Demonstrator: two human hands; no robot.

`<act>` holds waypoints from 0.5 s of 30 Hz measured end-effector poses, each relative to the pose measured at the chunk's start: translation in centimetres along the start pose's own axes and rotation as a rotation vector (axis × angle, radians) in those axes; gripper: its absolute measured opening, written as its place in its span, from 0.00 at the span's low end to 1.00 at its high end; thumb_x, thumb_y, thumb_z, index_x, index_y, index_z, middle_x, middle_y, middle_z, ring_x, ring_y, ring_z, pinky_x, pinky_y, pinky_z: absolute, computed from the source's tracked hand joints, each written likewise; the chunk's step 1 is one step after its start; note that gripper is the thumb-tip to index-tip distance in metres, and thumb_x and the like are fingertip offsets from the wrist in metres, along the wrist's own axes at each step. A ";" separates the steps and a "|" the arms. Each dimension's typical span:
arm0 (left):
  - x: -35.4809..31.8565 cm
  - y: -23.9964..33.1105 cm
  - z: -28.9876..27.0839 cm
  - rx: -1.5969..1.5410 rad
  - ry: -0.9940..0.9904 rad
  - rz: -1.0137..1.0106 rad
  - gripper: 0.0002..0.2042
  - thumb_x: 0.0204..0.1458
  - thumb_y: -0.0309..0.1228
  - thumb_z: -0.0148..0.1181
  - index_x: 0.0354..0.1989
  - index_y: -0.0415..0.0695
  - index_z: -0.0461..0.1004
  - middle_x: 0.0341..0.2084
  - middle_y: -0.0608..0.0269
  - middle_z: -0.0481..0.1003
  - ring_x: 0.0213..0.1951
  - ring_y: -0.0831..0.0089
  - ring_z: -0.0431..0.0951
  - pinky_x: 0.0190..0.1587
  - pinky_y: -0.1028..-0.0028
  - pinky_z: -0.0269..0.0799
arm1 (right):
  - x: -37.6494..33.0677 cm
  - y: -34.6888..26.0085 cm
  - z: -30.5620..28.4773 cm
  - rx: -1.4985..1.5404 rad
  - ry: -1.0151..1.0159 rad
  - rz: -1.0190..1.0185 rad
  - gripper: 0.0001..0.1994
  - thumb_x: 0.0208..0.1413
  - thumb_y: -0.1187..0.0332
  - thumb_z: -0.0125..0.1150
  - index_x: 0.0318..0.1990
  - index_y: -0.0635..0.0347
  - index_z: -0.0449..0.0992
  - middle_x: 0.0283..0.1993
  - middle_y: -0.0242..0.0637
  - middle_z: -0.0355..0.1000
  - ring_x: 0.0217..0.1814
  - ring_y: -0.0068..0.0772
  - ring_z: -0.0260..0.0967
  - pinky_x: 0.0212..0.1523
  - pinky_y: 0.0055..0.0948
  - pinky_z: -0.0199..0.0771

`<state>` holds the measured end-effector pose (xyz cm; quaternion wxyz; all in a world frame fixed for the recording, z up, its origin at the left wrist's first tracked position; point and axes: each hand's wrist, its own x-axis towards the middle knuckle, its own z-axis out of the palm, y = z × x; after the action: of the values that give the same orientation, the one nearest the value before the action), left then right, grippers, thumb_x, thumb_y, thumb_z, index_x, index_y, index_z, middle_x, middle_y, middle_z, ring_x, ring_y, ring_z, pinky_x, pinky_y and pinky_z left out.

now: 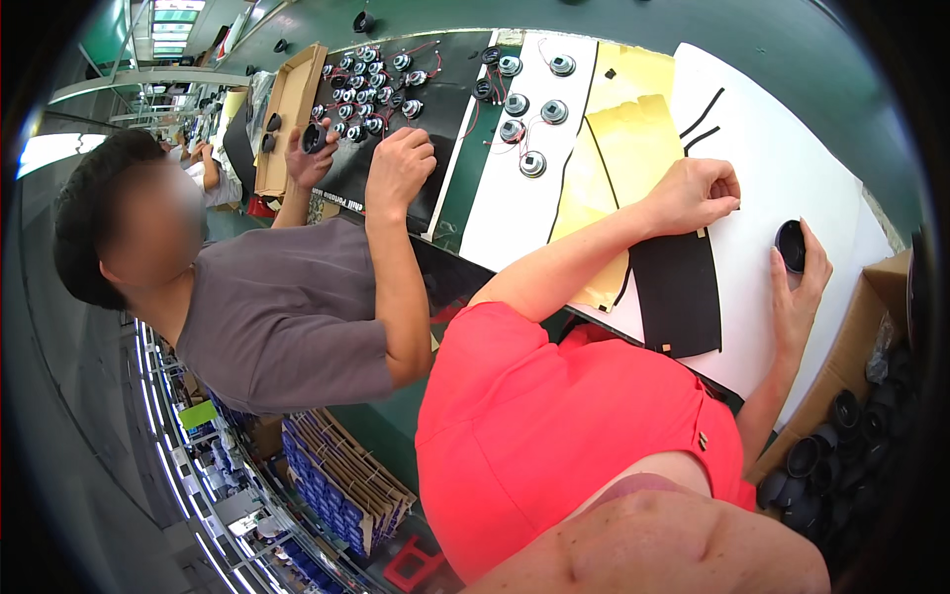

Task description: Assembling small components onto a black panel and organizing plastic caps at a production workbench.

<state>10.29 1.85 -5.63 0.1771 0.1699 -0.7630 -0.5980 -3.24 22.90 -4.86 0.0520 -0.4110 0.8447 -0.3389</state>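
My right hand [800, 282] is closed around a small round black plastic cup [790, 247], its open side turned up, over the white sheet [752, 297]. To its left my left hand [696, 194] is raised with thumb and fingertips pinched together; whatever is between them is too small to make out. Below that hand lies a black sheet [678, 292] with small tan tabs at its edges. Yellow backing paper [623, 148] spreads under and beyond my left forearm. Two thin black strips [703, 111] rest on the white sheet just past my left hand.
At my right stands a cardboard box [859, 332] of black cups [826, 450]. Several small speakers with wires [532, 163] sit on the white surface farther left. A co-worker at my left holds a black cup [314, 138] near more speakers [371, 84] and a cardboard tray [287, 119].
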 end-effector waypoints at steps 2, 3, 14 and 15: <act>0.0 0.0 0.0 0.003 -0.001 0.009 0.05 0.53 0.26 0.65 0.34 0.38 0.79 0.26 0.63 0.80 0.31 0.77 0.79 0.38 0.76 0.76 | 0.0 -0.3 0.0 0.014 0.002 -0.004 0.26 0.62 0.63 0.65 0.67 0.55 0.68 0.65 0.40 0.67 0.70 0.43 0.57 0.69 0.39 0.60; -0.1 0.0 0.0 0.009 0.007 0.003 0.05 0.53 0.26 0.65 0.34 0.38 0.79 0.26 0.63 0.80 0.31 0.77 0.79 0.38 0.76 0.76 | 0.1 -0.4 -0.1 0.027 0.006 -0.008 0.27 0.61 0.63 0.65 0.67 0.55 0.68 0.65 0.40 0.67 0.70 0.43 0.57 0.70 0.39 0.59; 0.0 0.3 0.0 0.043 -0.008 -0.001 0.05 0.54 0.27 0.64 0.35 0.37 0.78 0.25 0.65 0.79 0.29 0.80 0.78 0.35 0.78 0.74 | -0.2 -0.3 -0.3 0.020 0.029 -0.032 0.28 0.59 0.67 0.67 0.66 0.54 0.68 0.65 0.39 0.67 0.70 0.42 0.57 0.70 0.39 0.60; 0.0 0.4 0.0 0.041 -0.019 0.003 0.05 0.54 0.27 0.64 0.35 0.37 0.78 0.25 0.65 0.79 0.29 0.80 0.78 0.35 0.78 0.74 | -0.2 -0.4 -0.4 0.025 0.026 -0.033 0.28 0.58 0.67 0.67 0.66 0.54 0.69 0.65 0.39 0.67 0.70 0.42 0.57 0.70 0.39 0.60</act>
<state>10.22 1.96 -5.28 0.1672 0.1666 -0.7769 -0.5837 -2.97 23.02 -4.35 0.0404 -0.4196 0.8342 -0.3556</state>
